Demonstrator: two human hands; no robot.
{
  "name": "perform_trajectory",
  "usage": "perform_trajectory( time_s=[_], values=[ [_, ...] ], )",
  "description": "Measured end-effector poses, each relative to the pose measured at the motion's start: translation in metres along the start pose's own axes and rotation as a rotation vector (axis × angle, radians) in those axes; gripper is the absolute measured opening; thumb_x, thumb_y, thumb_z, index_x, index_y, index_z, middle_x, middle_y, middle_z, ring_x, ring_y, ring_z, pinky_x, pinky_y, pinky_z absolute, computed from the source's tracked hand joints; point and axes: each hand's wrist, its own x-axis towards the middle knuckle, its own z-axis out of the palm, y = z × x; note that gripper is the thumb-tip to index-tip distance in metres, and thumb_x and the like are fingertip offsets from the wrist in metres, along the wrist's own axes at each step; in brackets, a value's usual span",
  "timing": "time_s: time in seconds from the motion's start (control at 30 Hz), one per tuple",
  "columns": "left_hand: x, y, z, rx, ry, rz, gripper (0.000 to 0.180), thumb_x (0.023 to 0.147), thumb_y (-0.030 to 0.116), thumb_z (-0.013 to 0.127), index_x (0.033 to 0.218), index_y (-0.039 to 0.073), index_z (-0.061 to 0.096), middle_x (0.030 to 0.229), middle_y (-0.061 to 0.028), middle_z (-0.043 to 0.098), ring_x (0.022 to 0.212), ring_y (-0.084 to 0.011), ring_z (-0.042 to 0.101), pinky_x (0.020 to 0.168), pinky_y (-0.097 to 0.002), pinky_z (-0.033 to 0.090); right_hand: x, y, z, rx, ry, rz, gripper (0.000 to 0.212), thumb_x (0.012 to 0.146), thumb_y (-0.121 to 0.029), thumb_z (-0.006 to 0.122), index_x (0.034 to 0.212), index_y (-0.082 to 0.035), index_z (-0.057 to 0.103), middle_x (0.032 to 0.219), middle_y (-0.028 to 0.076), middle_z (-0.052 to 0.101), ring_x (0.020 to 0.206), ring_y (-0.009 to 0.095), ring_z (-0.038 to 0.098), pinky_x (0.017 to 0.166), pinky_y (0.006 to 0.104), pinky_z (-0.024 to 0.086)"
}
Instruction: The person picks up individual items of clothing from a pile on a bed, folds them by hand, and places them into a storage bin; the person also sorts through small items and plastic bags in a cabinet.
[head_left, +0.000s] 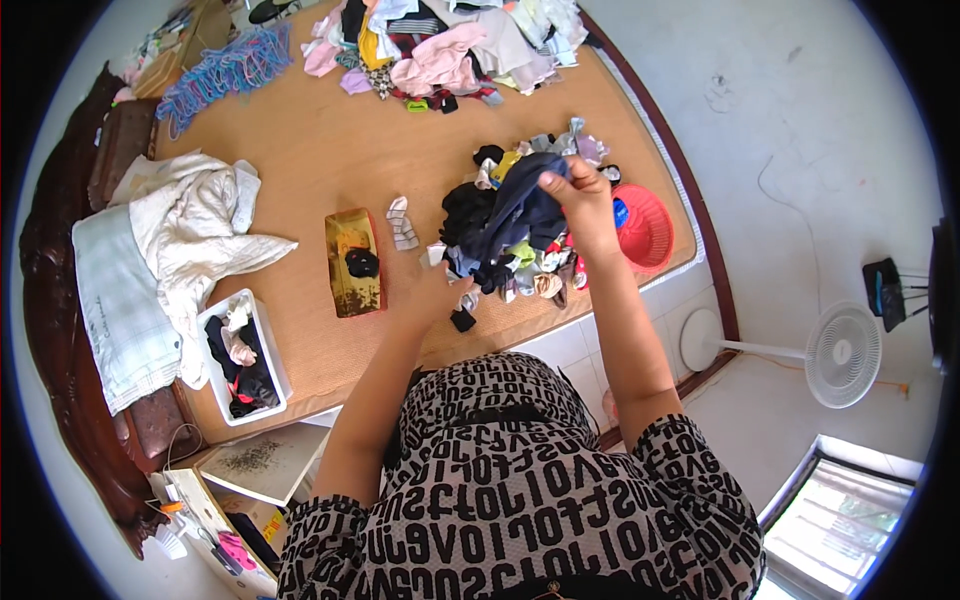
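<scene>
My right hand [585, 205] is closed on the upper edge of a dark navy garment [520, 205], which hangs over a mixed pile of socks and small clothes [525, 270]. At the pile's left edge is my left hand [437, 293], its fingers blurred, so their grip cannot be made out. Left of the pile lies a striped grey-and-white sock [402, 222]. Beside that sock, a golden open box [350, 285] holds a small black bundle. A red plastic basket [648, 228] with something blue in it stands right of the pile.
The tan bed mat [300, 150] bears a large clothes heap [440, 50] at the far side and blue hangers [225, 80] at far left. A white bin of clothes [277, 385] and a cream blanket [190, 220] are on the left. A white fan [843, 353] stands right.
</scene>
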Motion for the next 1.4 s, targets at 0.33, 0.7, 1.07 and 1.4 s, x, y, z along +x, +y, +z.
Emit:
perform_trajectory(
  time_s=[0.33,0.7,1.07,1.4],
  values=[
    [0.003,0.047,-0.036,-1.884,-0.554,-0.291,0.063,0.092,0.054,0.037,0.117,-0.002,0.051,0.105,-0.0112,0.060,0.097,-0.0208,0.059,0.083,-0.0340,0.049,-0.058,0.016,0.026,-0.892,-0.543,-0.624,0.026,0.058,-0.001,0.071,0.084,-0.007,0.067,0.081,0.004,0.065,0.084,0.023,0.061,0.072,0.0341,0.048],
    [-0.010,0.053,-0.023,-1.551,-0.306,-0.217,0.035,0.090,0.013,0.053,0.121,-0.001,0.048,0.106,-0.0118,0.060,0.094,-0.0215,0.060,0.080,-0.0328,0.050,-0.080,0.026,0.017,-0.918,-0.458,-0.275,0.018,0.062,-0.008,0.073,0.079,-0.009,0.068,0.075,0.006,0.066,0.068,0.023,0.063,0.063,0.0333,0.049],
    [-0.021,0.055,-0.024,-1.061,-0.330,-0.092,0.027,0.076,0.010,0.069,0.101,0.002,0.063,0.087,-0.0020,0.062,0.073,-0.0110,0.057,0.063,-0.0225,0.043,-0.077,0.049,0.015,-0.952,-0.283,0.230,0.037,0.068,-0.020,0.074,0.097,-0.005,0.056,0.081,0.013,0.064,0.075,0.030,0.064,0.066,0.0370,0.050],
    [-0.012,0.045,-0.033,-1.528,-0.321,-0.248,0.029,0.083,-0.003,0.054,0.111,-0.002,0.053,0.103,-0.0096,0.061,0.093,-0.0192,0.062,0.083,-0.0311,0.051,-0.090,0.020,0.016,-1.038,-0.411,-0.496,0.057,0.057,-0.005,0.078,0.110,-0.013,0.057,0.112,0.013,0.053,0.102,0.029,0.051,0.082,0.0368,0.046]
  ],
)
